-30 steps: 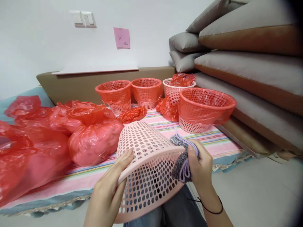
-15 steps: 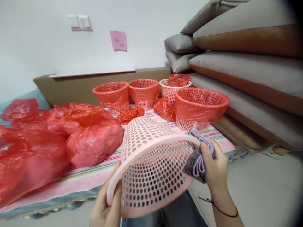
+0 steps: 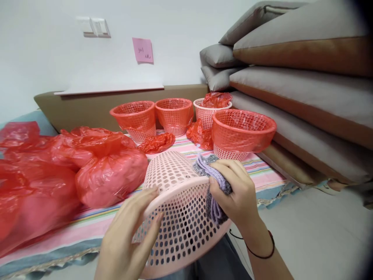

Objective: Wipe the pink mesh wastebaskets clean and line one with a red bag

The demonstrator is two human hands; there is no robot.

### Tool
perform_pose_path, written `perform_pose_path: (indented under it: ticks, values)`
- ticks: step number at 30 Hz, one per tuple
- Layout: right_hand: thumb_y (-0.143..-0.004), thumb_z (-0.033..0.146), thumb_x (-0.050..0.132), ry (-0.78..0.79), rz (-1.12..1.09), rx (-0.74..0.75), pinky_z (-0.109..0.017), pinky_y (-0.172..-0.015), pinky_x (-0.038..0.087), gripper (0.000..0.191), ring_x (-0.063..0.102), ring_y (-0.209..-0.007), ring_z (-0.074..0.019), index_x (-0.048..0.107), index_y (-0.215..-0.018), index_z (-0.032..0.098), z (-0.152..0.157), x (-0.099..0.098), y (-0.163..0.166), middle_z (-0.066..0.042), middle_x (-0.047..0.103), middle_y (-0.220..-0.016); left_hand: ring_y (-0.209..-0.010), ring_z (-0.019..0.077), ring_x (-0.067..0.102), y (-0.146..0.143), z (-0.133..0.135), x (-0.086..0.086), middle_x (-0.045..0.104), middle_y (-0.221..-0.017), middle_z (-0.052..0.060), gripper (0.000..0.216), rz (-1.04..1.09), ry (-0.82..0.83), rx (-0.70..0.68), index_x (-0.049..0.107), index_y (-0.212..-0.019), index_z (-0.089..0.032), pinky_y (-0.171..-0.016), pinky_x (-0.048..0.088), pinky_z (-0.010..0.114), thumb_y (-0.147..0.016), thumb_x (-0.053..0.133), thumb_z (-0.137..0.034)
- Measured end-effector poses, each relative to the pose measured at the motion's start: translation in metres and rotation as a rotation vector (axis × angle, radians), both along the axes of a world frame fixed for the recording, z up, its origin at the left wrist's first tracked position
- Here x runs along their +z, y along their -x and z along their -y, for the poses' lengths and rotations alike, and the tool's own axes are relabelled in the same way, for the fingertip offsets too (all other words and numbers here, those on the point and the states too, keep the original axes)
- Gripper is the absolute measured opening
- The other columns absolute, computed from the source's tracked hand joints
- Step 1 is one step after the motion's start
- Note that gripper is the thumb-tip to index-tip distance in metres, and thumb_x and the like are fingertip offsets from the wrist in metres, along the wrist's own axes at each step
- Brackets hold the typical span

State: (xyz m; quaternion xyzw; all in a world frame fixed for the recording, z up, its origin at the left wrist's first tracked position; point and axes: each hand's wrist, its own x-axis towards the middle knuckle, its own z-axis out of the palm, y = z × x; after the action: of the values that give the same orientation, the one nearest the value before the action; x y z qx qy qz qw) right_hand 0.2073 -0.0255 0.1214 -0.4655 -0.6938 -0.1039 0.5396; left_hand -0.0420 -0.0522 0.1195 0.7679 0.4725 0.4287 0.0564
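Note:
A pale pink perforated plastic basket (image 3: 186, 237) lies tilted on its side over my lap, its mouth facing me. My left hand (image 3: 125, 233) grips the rim at the left, fingers outside and thumb inside. In my right hand (image 3: 237, 194) is a folded grey-and-purple knitted cloth (image 3: 217, 208), wrapped over the upper right of the same rim. Part of the cloth is covered by my fingers, and the basket's far right wall is hidden behind the cloth and hand.
Red plastic bags with pink contents (image 3: 113, 175) fill the left of the striped cloth cover (image 3: 90, 212). Baskets lined with red bags (image 3: 244, 130) stand behind, beside crumpled red bags (image 3: 157, 142). Grey-brown cushions (image 3: 305, 93) are stacked at the right.
My right hand has moved left along the rim with the cloth. My left hand has shifted up the rim, and the basket has dropped slightly lower and to the left.

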Motion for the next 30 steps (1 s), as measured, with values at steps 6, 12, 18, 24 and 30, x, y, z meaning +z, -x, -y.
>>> perform_pose_path:
  ticks: [6,12,18,24,30]
  values:
    - [-0.087,0.019,0.059,-0.028,0.045,0.136,-0.042,-0.085,0.047,0.018,0.056,-0.095,-0.0236,0.065,-0.103,0.014,0.005,0.004,0.002,-0.01,0.064,-0.098,-0.123,0.0182,0.065,-0.012,-0.018,0.035,0.067,-0.136,-0.003,0.043,-0.205,-0.002,-0.282,0.056,-0.137,-0.038,-0.107,0.051,0.03,-0.094,0.06,-0.037]
    - [-0.092,0.024,0.055,0.096,-0.155,0.065,-0.038,-0.085,0.046,0.016,0.058,-0.094,-0.0208,0.065,-0.101,0.017,0.001,-0.018,-0.002,-0.007,0.064,-0.098,-0.133,0.018,0.057,0.002,-0.016,0.024,0.059,-0.144,-0.007,0.044,-0.194,0.152,-0.332,0.053,-0.143,-0.042,-0.11,0.045,0.032,-0.099,0.052,-0.034]
    - [-0.095,0.03,0.052,0.158,-0.402,-0.051,-0.033,-0.085,0.048,0.02,0.061,-0.094,-0.0196,0.067,-0.101,0.017,-0.004,-0.054,-0.011,-0.005,0.066,-0.097,-0.133,0.0165,0.056,0.01,-0.019,0.024,0.059,-0.144,-0.011,0.042,-0.127,0.223,-0.311,0.055,-0.139,-0.047,-0.113,0.04,0.032,-0.099,0.052,-0.034]
    - [-0.095,0.035,0.052,0.232,-0.524,-0.131,-0.034,-0.08,0.049,0.024,0.063,-0.088,-0.0211,0.068,-0.094,0.017,-0.003,-0.06,-0.02,-0.006,0.068,-0.091,-0.134,0.0174,0.057,-0.001,-0.021,0.027,0.06,-0.143,-0.011,0.041,-0.133,0.252,-0.33,0.056,-0.138,-0.047,-0.114,0.043,0.034,-0.099,0.053,-0.036]
    - [-0.09,0.028,0.055,0.052,-0.131,-0.106,-0.043,-0.088,0.045,0.018,0.06,-0.097,-0.0257,0.067,-0.1,0.018,0.005,-0.008,0.01,-0.009,0.067,-0.099,-0.132,0.0218,0.058,-0.019,-0.026,0.033,0.061,-0.143,-0.003,0.041,-0.133,0.278,-0.396,0.056,-0.141,-0.04,-0.115,0.044,0.041,-0.1,0.05,-0.039]
